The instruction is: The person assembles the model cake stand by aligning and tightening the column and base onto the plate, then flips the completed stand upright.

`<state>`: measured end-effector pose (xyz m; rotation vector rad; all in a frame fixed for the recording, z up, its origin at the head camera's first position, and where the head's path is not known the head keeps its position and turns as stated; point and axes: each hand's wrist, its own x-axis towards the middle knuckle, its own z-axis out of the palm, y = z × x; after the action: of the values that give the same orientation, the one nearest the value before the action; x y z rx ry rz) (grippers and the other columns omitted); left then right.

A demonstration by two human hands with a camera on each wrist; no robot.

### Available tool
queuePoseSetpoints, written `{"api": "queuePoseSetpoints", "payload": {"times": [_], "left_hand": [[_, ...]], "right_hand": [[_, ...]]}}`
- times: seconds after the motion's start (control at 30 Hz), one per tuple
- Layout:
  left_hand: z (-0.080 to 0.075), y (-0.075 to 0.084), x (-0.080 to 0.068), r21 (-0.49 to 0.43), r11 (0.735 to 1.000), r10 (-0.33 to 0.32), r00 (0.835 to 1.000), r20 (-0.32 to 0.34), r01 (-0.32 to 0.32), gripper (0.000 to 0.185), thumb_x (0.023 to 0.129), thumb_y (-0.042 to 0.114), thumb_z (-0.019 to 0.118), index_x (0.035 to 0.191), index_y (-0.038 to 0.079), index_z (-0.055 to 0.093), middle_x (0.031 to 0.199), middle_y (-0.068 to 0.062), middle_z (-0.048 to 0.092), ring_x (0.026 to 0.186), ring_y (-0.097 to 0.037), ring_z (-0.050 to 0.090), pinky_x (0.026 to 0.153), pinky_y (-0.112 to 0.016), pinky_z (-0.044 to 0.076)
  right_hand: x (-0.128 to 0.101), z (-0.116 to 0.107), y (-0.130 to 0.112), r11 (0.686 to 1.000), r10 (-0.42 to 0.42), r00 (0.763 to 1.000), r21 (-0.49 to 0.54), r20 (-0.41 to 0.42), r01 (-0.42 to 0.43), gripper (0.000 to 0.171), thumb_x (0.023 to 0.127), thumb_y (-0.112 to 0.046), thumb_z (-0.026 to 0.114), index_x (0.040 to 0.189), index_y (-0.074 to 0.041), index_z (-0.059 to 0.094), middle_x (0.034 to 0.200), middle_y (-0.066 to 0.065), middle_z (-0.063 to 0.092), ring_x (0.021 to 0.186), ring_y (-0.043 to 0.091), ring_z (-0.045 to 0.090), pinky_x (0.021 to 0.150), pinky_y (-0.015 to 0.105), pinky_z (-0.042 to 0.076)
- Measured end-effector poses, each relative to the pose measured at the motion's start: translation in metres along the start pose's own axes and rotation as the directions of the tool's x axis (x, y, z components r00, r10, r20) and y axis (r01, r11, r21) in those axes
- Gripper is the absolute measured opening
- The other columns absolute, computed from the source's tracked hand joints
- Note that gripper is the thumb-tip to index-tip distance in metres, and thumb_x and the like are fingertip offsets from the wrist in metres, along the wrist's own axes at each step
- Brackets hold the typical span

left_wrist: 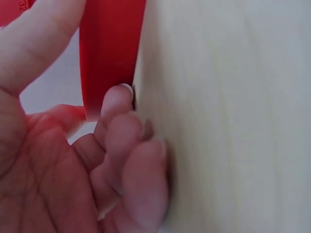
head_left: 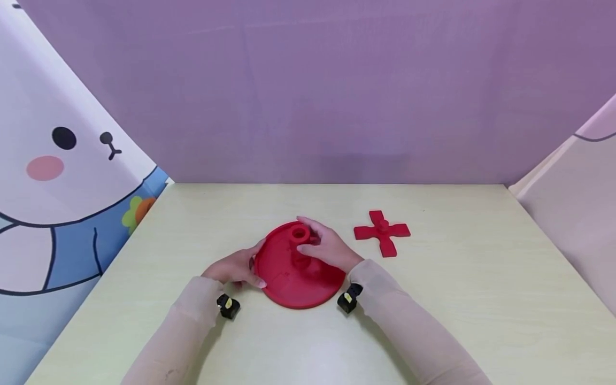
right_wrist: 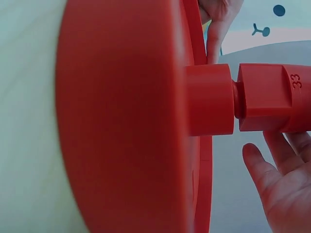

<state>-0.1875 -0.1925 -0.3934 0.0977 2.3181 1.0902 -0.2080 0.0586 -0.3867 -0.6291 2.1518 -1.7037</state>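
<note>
A red round dish-like base (head_left: 289, 291) lies on the table with a short post (right_wrist: 210, 99) rising from its middle. In line with the post stands a red hollow piece (right_wrist: 266, 97), marked 33, with a narrow neck between the two and a round hole in its top. My left hand (head_left: 238, 266) grips the base at its left rim, thumb over the edge and curled fingers (left_wrist: 119, 99) low against the side wall. My right hand (head_left: 332, 248) curls round the hollow piece from the right; its fingers meet the piece, while the thumb shows a little off it in the right wrist view.
A red cross-shaped part (head_left: 389, 230) with a central knob lies to the right, beyond the right hand. Behind the pale wooden table (head_left: 481, 278) hangs a purple cloth wall (head_left: 337, 91). A cartoon-printed panel (head_left: 72, 203) borders the left side.
</note>
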Motion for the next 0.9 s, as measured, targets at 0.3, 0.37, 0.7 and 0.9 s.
{"api": "queuePoseSetpoints", "payload": {"times": [0.3, 0.37, 0.7, 0.9], "left_hand": [[-0.0001, -0.0008, -0.0005, -0.019, 1.0, 0.006, 1.0, 0.006, -0.005, 0.111, 0.069, 0.015, 0.085, 0.155, 0.018, 0.015, 0.1, -0.013, 0.051, 0.056, -0.019, 0.045, 0.052, -0.027, 0.042], [0.0003, -0.0003, -0.0009, -0.015, 1.0, 0.005, 1.0, -0.001, -0.005, 0.111, 0.069, 0.015, 0.086, 0.155, 0.018, 0.015, 0.103, -0.013, 0.051, 0.057, -0.02, 0.046, 0.052, -0.027, 0.042], [0.001, 0.007, 0.0003, 0.038, 0.998, -0.05, 0.998, -0.026, 0.051, 0.113, 0.066, 0.014, 0.087, 0.155, 0.017, 0.018, 0.113, -0.015, 0.049, 0.071, -0.024, 0.052, 0.055, -0.03, 0.046], [0.0013, 0.0077, 0.0007, 0.059, 0.996, -0.07, 0.997, -0.03, 0.072, 0.112, 0.066, 0.015, 0.087, 0.155, 0.018, 0.018, 0.112, -0.015, 0.049, 0.068, -0.024, 0.051, 0.055, -0.029, 0.046]], "right_hand": [[-0.0005, 0.0039, -0.0029, 0.999, 0.011, 0.999, -0.038, -0.047, -0.013, 0.06, 0.087, -0.012, 0.07, 0.141, -0.007, 0.045, 0.122, 0.008, 0.057, 0.11, 0.025, 0.054, 0.083, 0.035, 0.053], [0.0005, 0.005, -0.0031, 0.998, 0.018, 0.997, -0.062, -0.075, -0.023, 0.058, 0.085, -0.012, 0.073, 0.137, -0.008, 0.049, 0.12, 0.007, 0.058, 0.108, 0.025, 0.054, 0.082, 0.035, 0.053], [-0.0009, 0.0043, -0.0028, 0.998, -0.012, 0.999, -0.069, -0.045, 0.009, 0.064, 0.088, -0.01, 0.068, 0.145, -0.006, 0.038, 0.128, 0.011, 0.052, 0.114, 0.028, 0.053, 0.084, 0.037, 0.053], [-0.0018, 0.0047, -0.0031, 0.998, 0.004, 0.998, -0.062, -0.066, -0.008, 0.057, 0.088, -0.012, 0.069, 0.14, -0.007, 0.046, 0.122, 0.008, 0.056, 0.11, 0.025, 0.055, 0.082, 0.035, 0.054]]}}
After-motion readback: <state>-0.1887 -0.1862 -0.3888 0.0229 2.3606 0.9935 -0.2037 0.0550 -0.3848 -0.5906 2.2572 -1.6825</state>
